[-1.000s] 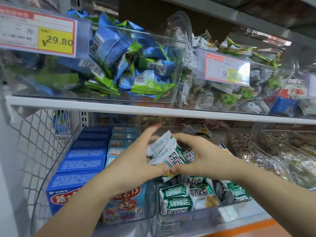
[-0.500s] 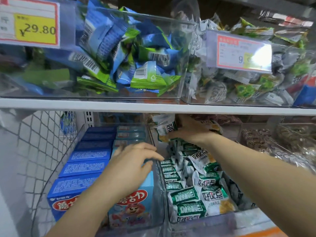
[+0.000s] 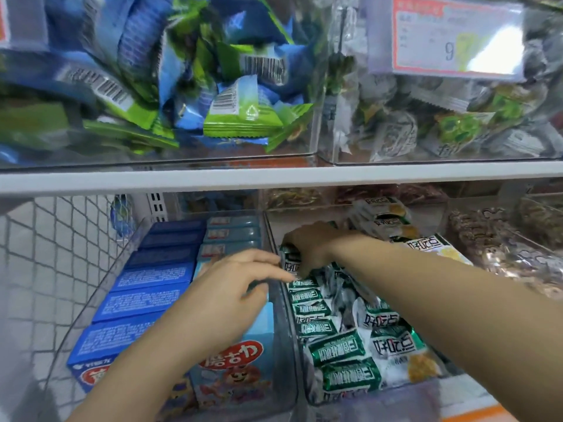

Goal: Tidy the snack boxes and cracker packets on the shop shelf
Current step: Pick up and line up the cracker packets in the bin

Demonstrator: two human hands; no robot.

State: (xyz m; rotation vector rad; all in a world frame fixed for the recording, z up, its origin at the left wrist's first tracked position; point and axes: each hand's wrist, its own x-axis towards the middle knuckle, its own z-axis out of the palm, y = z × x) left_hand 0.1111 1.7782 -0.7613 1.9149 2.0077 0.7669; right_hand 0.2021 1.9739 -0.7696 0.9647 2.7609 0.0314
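1. A white shelf [image 3: 274, 178] in a shop is being seen from close up, with wire mesh [image 3: 51, 254] at its left end.
2. On top of it, blue and green bags [image 3: 237, 117] are being kept in one clear tub. Grey and green bags [image 3: 396, 135] are being kept in the next tub, which is being marked by a price tag [image 3: 451, 38].
3. Under the shelf, blue boxes [image 3: 143, 300] are being kept in neat rows in the left bin [image 3: 100, 287].
4. Green and white packets [image 3: 341, 348] are being kept in the right bin [image 3: 380, 397], just beside the boxes. Some are being stood in a row, and the others are lying loose.
5. One packet [image 3: 291, 263] at the far end of that row is being held by the right hand [image 3: 310, 245], with its fingers curled down round it.
6. The left hand [image 3: 231, 287] is being stretched out over the boxes and across the wall between the two bins. Its fingers are spread wide and nothing is being held. Whether the packets are being touched by its fingertips cannot be told.
7. Brown snacks [image 3: 499, 254] are being kept at the far right.
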